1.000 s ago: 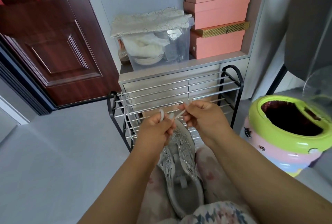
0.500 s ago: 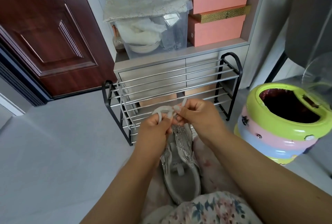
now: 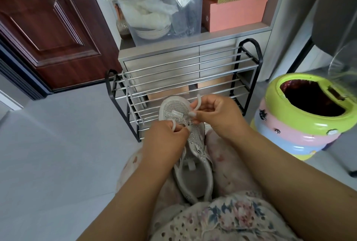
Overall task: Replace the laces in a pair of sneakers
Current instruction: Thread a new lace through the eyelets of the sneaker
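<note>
While one grey sneaker [image 3: 190, 144] lies toe-outward on the person's lap, between the knees, both hands work at its toe end. Left hand [image 3: 166, 140] pinches one loop of white lace [image 3: 174, 125]; right hand [image 3: 218, 117] pinches the other loop beside the toe. One wire shoe rack [image 3: 185, 86] stands on the floor ahead, with two loose laces [image 3: 129, 95] draped at its left end. Three pink boxes [image 3: 235, 10] and one clear bin [image 3: 164, 14] sit on the cabinet; one striped pail [image 3: 301, 124] stands to the right.
</note>
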The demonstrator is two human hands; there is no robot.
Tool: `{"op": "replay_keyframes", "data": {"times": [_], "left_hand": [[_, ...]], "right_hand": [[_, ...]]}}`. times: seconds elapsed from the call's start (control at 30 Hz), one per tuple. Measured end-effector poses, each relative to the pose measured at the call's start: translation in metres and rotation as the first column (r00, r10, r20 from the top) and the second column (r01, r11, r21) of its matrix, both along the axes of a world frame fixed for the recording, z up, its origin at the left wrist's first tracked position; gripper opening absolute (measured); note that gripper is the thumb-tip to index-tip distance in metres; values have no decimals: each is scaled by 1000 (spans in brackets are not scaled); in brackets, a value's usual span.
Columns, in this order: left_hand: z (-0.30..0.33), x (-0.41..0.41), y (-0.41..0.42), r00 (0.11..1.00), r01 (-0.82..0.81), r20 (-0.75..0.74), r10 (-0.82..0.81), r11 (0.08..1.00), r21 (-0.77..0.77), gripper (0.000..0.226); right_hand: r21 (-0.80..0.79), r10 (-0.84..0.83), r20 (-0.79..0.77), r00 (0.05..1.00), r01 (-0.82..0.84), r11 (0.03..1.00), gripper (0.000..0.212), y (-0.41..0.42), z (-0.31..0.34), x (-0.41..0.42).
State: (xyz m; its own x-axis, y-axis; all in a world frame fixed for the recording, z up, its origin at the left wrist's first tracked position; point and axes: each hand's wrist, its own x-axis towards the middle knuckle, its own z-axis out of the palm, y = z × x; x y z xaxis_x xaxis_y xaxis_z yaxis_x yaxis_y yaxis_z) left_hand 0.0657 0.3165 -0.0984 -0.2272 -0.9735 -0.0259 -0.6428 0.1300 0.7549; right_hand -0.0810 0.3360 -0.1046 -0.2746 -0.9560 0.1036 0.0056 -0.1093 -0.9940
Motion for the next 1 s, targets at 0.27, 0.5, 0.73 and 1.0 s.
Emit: {"op": "replay_keyframes", "data": {"times": [0.27, 0.5, 0.73, 1.0], "left_hand": [[-2, -10, 8, 893, -62, -400, 205, 938, 342, 13], [0, -9, 11, 808, -17, -528, 261, 906, 423, 20], [0, -8, 11, 809, 12, -546, 218, 922, 387, 17], [-3, -7, 8, 815, -22, -508, 278, 892, 452, 20]], "right_hand": [[11, -6, -328, 944, 11, 1000, 28, 1, 1, 2], [23, -15, -647, 762, 39, 999, 20, 4, 6, 5], [35, 13, -728, 685, 18, 999, 13, 7, 9, 6], [88, -40, -606, 794, 117, 989, 9, -3, -4, 4]]}}
